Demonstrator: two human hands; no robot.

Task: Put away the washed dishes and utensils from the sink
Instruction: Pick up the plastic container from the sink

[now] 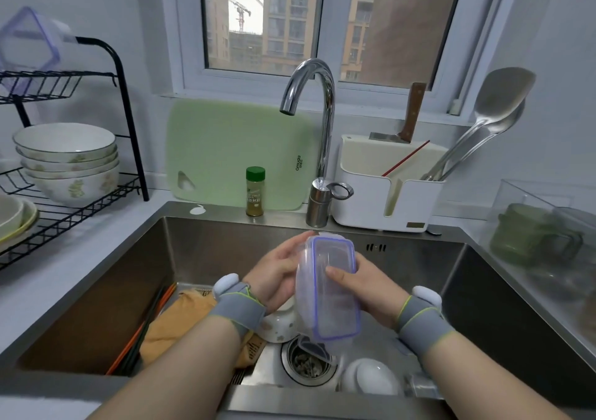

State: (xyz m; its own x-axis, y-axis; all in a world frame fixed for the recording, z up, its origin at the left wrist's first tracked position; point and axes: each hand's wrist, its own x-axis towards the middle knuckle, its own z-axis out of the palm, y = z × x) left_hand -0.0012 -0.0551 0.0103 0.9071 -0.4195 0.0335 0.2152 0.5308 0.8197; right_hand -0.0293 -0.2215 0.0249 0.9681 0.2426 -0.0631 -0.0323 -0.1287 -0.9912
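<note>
Dish rack (129, 123): black wire, on the tabletop at far left; stacked bowls (67, 158) on its lower tier, a clear box (29, 42) tilted on top.
Chopsticks (145, 323): lying in the sink (209, 242), left side, beside an orange cloth (180, 319).
Cutting board (232, 155): green, propped against the wall behind the sink; spice bottle (255, 190) upright in front of it.
Left hand (277, 274): grip cupped around the left edge of the lidded container (329, 290).
Lidded container: clear, purple seal, held tilted above the sink, over the drain (308, 363).
Right hand (364, 284): grip clamped on the container, thumb on the lid, fingers behind.
White bowl (371, 377): upturned in the sink, right of the drain.
Utensil holder (387, 187): white, right of the faucet (322, 103); holds a knife (409, 116) and steel ladles (496, 103).
</note>
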